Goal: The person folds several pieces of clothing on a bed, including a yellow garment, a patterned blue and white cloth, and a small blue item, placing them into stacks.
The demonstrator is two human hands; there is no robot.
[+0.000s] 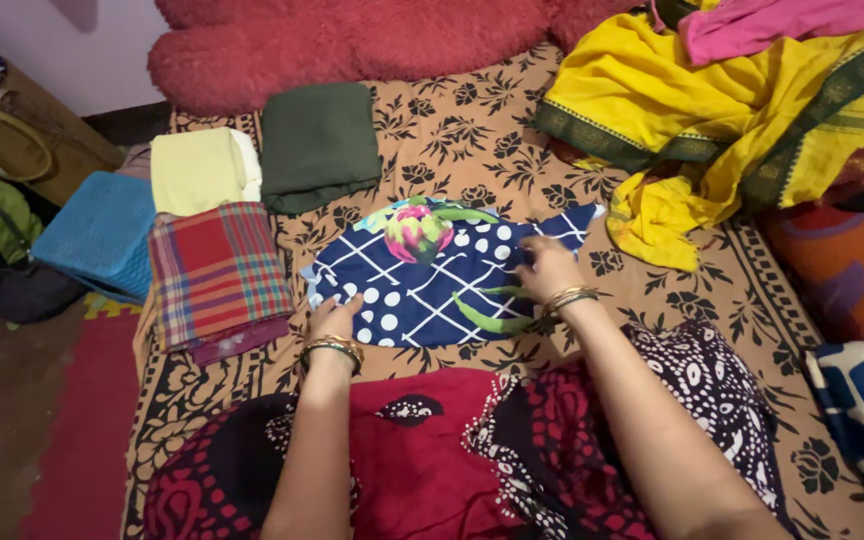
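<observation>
Folded checked cloth [220, 275] is stacked at left, near the bed [452, 140] edge. The left hand [333, 318] lies flat, fingers released, on the navy patterned cloth [432, 285] at centre; the right hand [547, 266] pinches its right edge. A yellow heap [722, 120] crowds far right.

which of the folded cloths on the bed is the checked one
The red, green and yellow plaid cloth, nearest the left hand. The pale yellow cloth and the dark green cloth beyond it are plain.
</observation>
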